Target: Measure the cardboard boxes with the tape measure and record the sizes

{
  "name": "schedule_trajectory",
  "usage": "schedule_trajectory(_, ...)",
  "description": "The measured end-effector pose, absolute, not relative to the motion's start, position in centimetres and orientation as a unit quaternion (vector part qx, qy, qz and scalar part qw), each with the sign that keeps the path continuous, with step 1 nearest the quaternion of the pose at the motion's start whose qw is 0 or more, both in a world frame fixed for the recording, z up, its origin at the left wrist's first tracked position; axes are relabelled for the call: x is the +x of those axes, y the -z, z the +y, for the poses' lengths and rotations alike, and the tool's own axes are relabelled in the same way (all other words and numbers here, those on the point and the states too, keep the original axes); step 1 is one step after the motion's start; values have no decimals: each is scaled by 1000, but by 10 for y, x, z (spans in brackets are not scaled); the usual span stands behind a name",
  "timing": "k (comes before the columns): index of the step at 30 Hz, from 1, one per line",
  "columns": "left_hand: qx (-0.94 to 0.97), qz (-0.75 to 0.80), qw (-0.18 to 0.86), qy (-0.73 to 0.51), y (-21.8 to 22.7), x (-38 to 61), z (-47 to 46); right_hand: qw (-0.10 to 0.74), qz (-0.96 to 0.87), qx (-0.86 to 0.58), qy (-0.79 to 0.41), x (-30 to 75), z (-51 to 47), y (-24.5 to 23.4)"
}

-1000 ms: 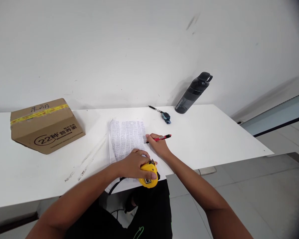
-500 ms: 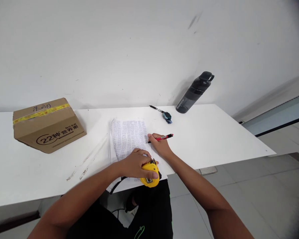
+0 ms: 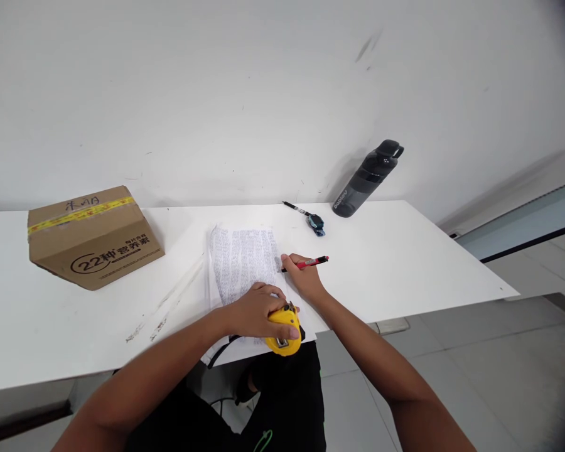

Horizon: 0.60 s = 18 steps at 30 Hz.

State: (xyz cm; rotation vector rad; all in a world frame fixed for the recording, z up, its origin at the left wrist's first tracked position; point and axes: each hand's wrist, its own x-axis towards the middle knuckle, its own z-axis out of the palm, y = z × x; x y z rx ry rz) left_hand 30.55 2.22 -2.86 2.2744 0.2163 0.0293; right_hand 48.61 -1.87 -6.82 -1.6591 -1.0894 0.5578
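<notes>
My left hand [image 3: 255, 311] is closed round a yellow tape measure [image 3: 285, 345], over the lower part of a sheet of paper [image 3: 245, 257] near the table's front edge. Dense rows of handwriting cover much of the sheet. In my right hand [image 3: 304, 276] is a red and black pen [image 3: 313, 262], its tip at the right side of the written area. The right forearm rests across the table edge. A black strap [image 3: 222, 351] pokes out below my left wrist. The lower part of the paper is hidden under the left hand.
A brown cardboard box [image 3: 103, 245] with yellow tape stands at the left. Toward the wall lie a black pen [image 3: 294, 207] and a dark watch [image 3: 316, 223]. A dark bottle [image 3: 367, 179] stands at the back right of the white table [image 3: 405, 263].
The view has shifted very slightly. Both hands keep their grip and stay in nearly the same place on the paper.
</notes>
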Motion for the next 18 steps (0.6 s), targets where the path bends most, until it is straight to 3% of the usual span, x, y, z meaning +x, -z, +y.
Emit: schedule_trajectory(18, 902, 75, 426, 1, 28, 306, 22, 508, -435, -701, -246, 484, -20, 60)
